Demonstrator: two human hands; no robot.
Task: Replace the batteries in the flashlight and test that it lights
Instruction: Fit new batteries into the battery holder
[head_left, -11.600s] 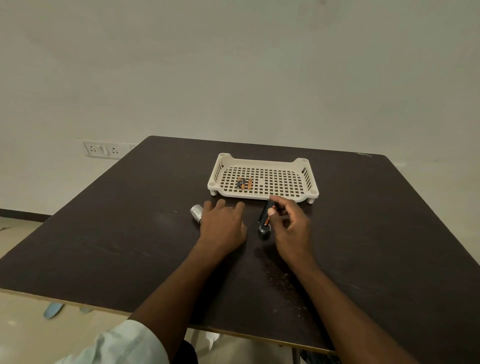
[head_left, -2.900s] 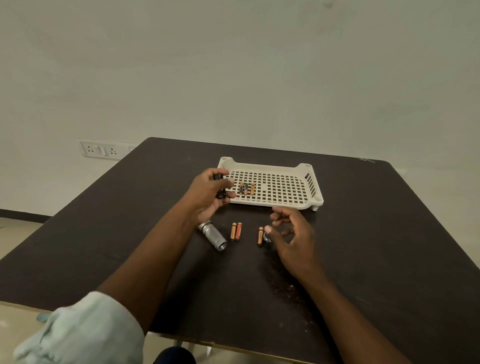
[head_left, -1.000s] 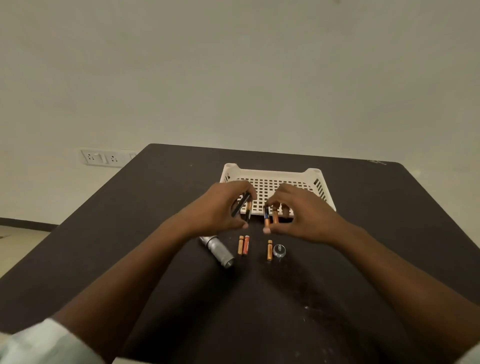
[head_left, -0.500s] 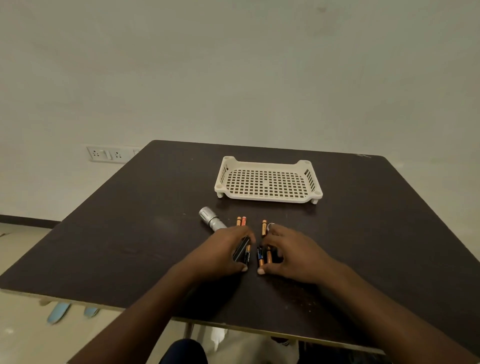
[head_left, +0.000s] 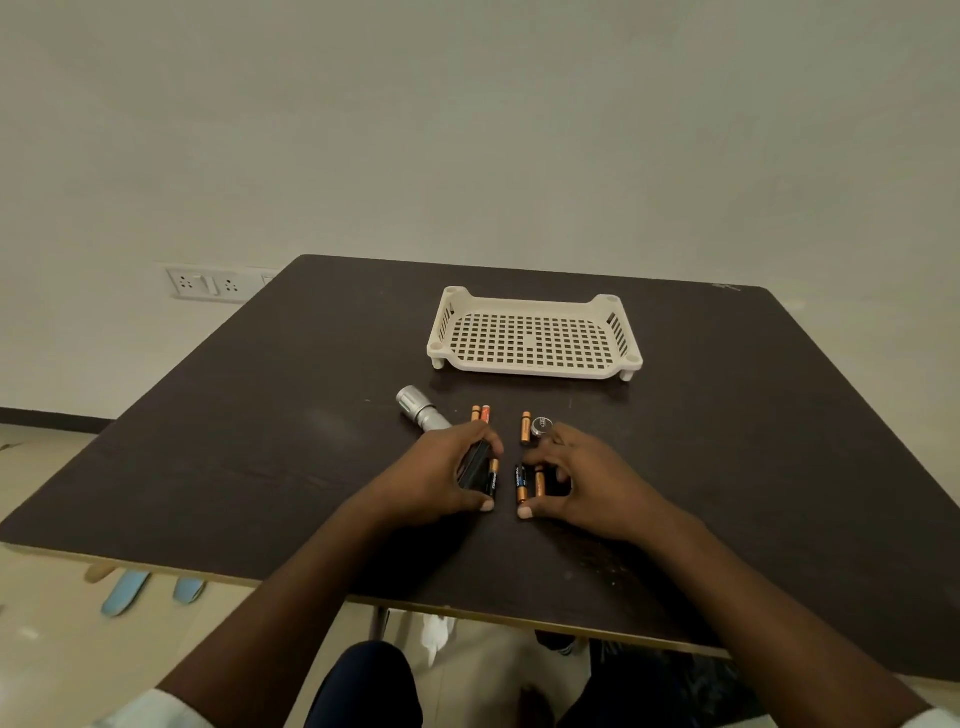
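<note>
Bare forearms, pale sleeve (head_left: 156, 709) cuffs, dark trousers (head_left: 363, 686)

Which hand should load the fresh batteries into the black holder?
Right hand: its fingers already rest on two batteries, while the left hand grips the holder.

No text, brand or number is legible. The black-and-copper batteries (head_left: 521, 483) on the tabletop (head_left: 727, 415) carry white label print (too small and blurred to read). The round cap (head_left: 541, 425) shows a faint, unreadable marking.
</note>
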